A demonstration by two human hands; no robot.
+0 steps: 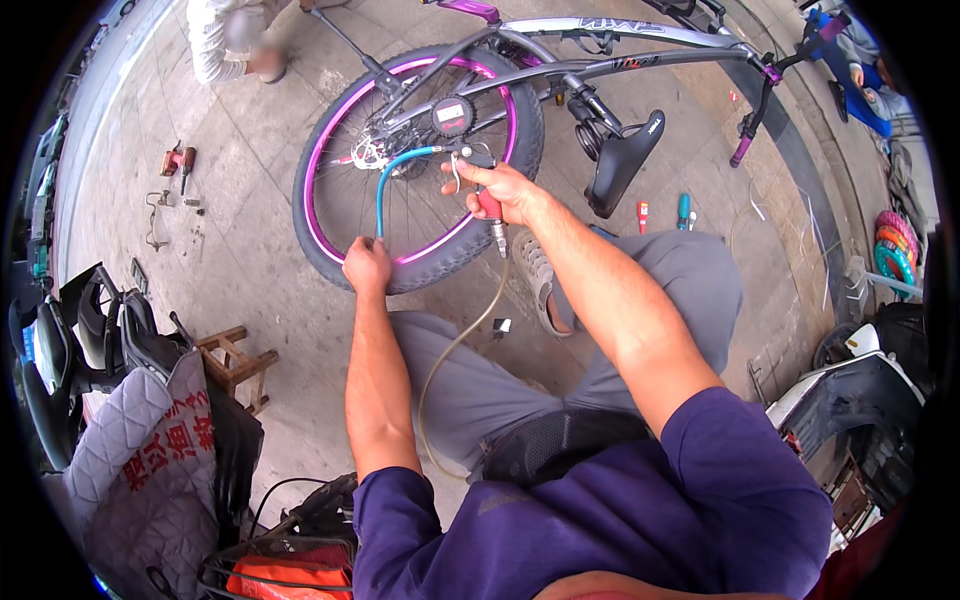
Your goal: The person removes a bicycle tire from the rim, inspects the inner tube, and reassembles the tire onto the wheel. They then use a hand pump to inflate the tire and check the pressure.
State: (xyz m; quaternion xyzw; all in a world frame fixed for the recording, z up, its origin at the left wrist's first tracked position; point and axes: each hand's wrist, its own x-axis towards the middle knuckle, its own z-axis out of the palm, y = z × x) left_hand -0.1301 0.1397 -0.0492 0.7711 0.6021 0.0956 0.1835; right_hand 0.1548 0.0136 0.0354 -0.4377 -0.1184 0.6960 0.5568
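A bicycle (640, 62) lies on its side on the paved ground, its wheel with a pink rim (318, 205) and knobby black tyre (470, 262) in front of me. My right hand (505, 190) is wrapped round the red grip of a tyre inflator gun (488, 205) with a round gauge (452, 116). From the gun a blue hose (384, 190) curves down to the rim. Closed round the hose's lower end at the rim is my left hand (367, 265); the fitting and valve are hidden by my fingers. A pale air line (462, 335) hangs from the gun.
The bicycle's black saddle (625, 165) and handlebar (770, 85) reach right. Screwdrivers (684, 208) lie beside my knee. A red power tool (180, 162) rests at left, above a wooden stool (238, 362). Another person (215, 40) is at the far left; a scooter (860, 410) stands at right.
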